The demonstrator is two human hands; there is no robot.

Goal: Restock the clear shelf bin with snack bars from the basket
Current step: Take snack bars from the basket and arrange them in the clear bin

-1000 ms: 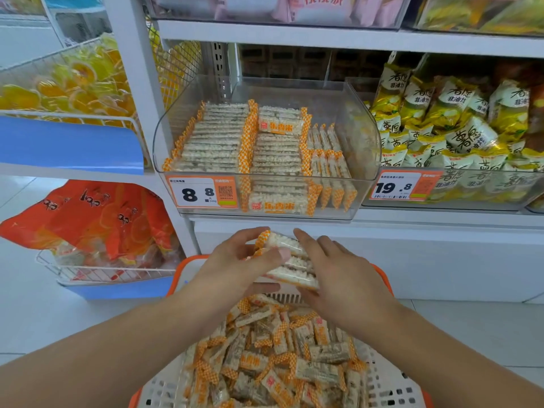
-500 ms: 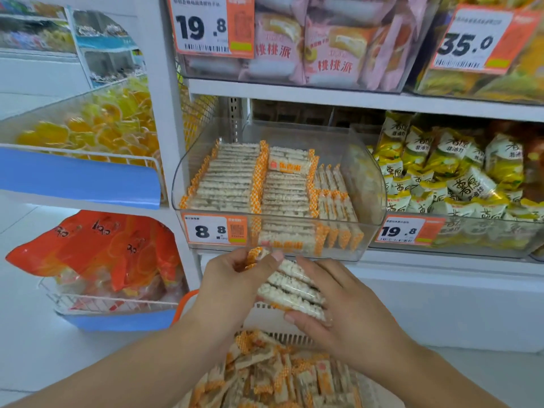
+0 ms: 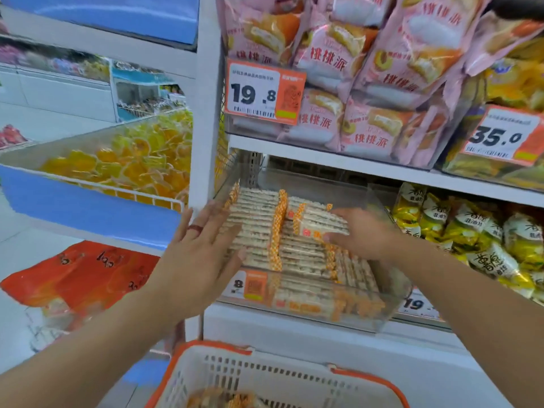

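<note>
The clear shelf bin [image 3: 391, 304] holds rows of pale snack bars [image 3: 256, 231] with orange checked ends. My right hand [image 3: 365, 234] is inside the bin and grips a small stack of snack bars [image 3: 319, 223] over the middle row. My left hand [image 3: 197, 254] hovers at the bin's left front corner with fingers spread and straight, holding nothing. The white basket [image 3: 265, 378] with an orange rim sits below at the bottom edge, with a few bars showing inside.
Pink pastry bags [image 3: 368, 83] fill the shelf above, behind a 19.8 price tag [image 3: 263, 92]. Yellow-green snack packs [image 3: 471, 231] sit in the bin to the right. A wire rack of yellow sweets [image 3: 117, 160] and orange bags [image 3: 79, 272] stand on the left.
Both hands rose from above the basket to the bin. The right hand carried the stack of bars into the bin, and the left hand let go and spread open.
</note>
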